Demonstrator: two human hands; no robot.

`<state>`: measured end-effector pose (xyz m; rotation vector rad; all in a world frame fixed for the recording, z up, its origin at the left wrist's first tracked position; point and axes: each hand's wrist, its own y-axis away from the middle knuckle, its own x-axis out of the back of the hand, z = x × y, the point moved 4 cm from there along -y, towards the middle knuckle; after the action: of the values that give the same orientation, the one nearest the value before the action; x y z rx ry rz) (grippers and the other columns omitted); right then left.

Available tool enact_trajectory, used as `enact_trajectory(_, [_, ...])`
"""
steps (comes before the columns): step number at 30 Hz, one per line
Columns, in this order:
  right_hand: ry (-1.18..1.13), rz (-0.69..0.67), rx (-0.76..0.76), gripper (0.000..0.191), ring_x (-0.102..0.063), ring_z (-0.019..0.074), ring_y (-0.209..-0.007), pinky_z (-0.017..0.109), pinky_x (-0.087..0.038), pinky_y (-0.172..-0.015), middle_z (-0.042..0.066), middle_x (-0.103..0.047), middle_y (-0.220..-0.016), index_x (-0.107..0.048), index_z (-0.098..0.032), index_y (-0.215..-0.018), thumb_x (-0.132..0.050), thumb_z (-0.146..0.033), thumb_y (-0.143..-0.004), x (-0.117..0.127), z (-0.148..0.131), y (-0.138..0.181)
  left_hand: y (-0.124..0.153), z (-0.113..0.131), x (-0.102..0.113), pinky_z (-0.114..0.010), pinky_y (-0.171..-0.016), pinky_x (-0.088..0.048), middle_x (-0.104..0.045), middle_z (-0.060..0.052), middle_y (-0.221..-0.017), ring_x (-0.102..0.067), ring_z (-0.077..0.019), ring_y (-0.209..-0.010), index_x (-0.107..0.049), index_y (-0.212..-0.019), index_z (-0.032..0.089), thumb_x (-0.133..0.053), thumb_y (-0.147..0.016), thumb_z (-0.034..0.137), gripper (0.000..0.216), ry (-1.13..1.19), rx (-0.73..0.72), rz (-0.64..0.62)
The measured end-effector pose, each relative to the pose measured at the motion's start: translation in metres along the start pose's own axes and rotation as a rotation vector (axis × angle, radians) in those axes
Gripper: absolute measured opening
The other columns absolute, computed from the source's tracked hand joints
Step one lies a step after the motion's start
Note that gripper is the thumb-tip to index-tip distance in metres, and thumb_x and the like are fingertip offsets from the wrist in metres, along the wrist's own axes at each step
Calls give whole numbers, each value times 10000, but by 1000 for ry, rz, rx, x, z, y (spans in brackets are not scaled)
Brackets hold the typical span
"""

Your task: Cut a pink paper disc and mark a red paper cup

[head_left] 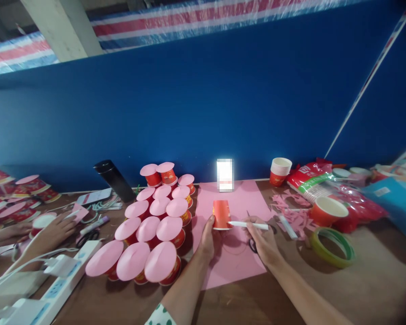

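Note:
A red paper cup (221, 213) is gripped at its left side by my left hand (207, 241), its pale rim along the lower edge. My right hand (264, 241) holds a white pen (246, 225), whose tip is at the lower right of the cup. Both hands are over a pink paper sheet (232, 275). Scissors (252, 245) with dark handles show beside my right hand and are partly hidden by it.
Left stand several red cups topped with pink paper discs (160, 266), a black bottle (113, 179) and a power strip (71, 280). Another person's hands (50, 232) work at far left. Right are paper scraps (294, 203), stacked cups (280, 170) and a tape roll (333, 247).

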<state>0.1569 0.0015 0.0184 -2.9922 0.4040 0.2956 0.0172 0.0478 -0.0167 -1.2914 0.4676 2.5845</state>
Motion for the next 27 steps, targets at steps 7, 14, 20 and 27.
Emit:
enact_trajectory(7, [-18,15,-4,354,-427,77,-458,173,-335,-379,-17,-516,-575,-621,-166,-811,-657,-512,-747,1,1,0,3,1,-3,-355,-878,-464,-694,-134,-995,-632,-262,-980,-620,-1092,88,-554,-835,421,426,-4,-17,-1])
enact_trajectory(14, [1,-36,5,363,-412,67,-460,171,-323,-393,-17,-520,-577,-627,-157,-795,-659,-515,-747,-1,1,-1,2,0,-1,-365,-891,-459,-694,-123,-985,-633,-254,-970,-604,-1115,89,-547,-848,389,406,21,-21,0])
enact_trajectory(20, [19,-21,44,344,-429,83,-494,184,-337,-408,0,-543,-624,-639,-162,-847,-647,-496,-766,0,-1,0,2,0,-2,-368,-890,-456,-689,-135,-997,-633,-259,-968,-613,-1083,86,-558,-837,395,399,9,-6,-6])
enact_trajectory(27, [34,-36,26,351,-430,81,-469,184,-345,-400,-11,-529,-585,-632,-165,-798,-651,-513,-754,-1,-1,1,3,2,-4,-361,-871,-462,-695,-118,-963,-636,-262,-958,-629,-1034,103,-583,-818,406,375,-11,-31,14])
